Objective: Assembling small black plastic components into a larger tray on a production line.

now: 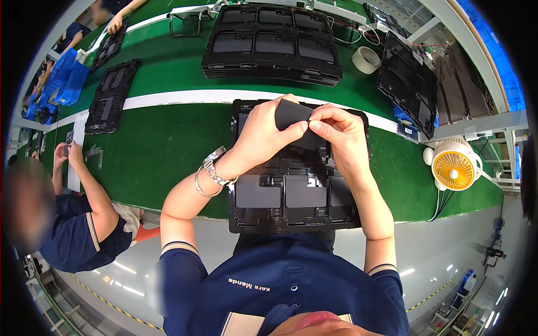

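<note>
A flat, dark rectangular piece (290, 113) is held up over a black moulded tray (291, 225). My left hand (260, 130) is closed on it, with the thumb along its lower edge and the fingers behind. At the piece's right corner, my right hand (348, 137) pinches with thumb and forefinger; any small part between those fingertips is too small to make out. Similar dark flat pieces (305, 192) lie in the tray's near pockets. Both hands and the held piece cover much of the tray's far half.
Beyond a white line on the green table stands a stack of black trays (272, 70). A tape roll (366, 60) and a tilted black tray (408, 84) are farther right, above a yellow-and-white fan (453, 168). Another tray (112, 96) lies left, near a co-worker (84, 229).
</note>
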Demonstrator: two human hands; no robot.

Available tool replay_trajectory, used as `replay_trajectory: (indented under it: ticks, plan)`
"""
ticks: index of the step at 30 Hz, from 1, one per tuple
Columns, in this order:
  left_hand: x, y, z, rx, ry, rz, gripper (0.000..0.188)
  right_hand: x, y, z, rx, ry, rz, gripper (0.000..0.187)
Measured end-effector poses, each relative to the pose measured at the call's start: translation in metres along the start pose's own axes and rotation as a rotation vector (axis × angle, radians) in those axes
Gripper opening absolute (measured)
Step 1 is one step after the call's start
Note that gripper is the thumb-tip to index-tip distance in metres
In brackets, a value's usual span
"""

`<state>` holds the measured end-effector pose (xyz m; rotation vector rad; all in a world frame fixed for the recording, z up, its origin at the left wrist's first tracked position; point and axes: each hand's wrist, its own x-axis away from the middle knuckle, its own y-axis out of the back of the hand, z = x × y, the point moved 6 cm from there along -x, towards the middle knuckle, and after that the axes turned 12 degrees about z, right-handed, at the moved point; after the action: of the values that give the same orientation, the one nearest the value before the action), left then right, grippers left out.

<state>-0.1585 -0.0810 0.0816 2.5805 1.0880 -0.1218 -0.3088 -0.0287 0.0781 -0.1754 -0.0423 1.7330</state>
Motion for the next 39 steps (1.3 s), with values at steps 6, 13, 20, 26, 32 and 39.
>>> replay_trajectory:
  ticks: [6, 13, 20, 26, 32, 39]
  plan:
    - [-0.001, 0.001, -0.005, 0.062, -0.018, 0.005, 0.024, 0.001, 0.0, 0.002, 0.017, -0.051, 0.052, 0.014]
    - [0.001, 0.009, -0.007, 0.116, -0.033, -0.033, 0.022, 0.003, -0.002, 0.023, 0.428, 0.001, 0.107, 0.026]
    - [0.002, 0.005, -0.009, 0.145, -0.026, 0.062, 0.026, 0.013, 0.01, 0.023, 0.45, -0.131, 0.074, 0.019]
    - [0.006, 0.017, -0.022, 0.089, -0.175, -0.037, 0.048, 0.033, 0.057, 0.001, 0.524, -0.242, -0.051, 0.021]
    - [0.013, 0.03, -0.036, 0.13, -0.228, -0.095, 0.05, 0.038, 0.071, -0.031, 0.72, -0.409, 0.02, 0.021]
    - [0.019, 0.033, -0.044, 0.172, -0.276, -0.114, 0.051, 0.029, 0.047, -0.015, 1.093, -0.349, 0.0, 0.019]
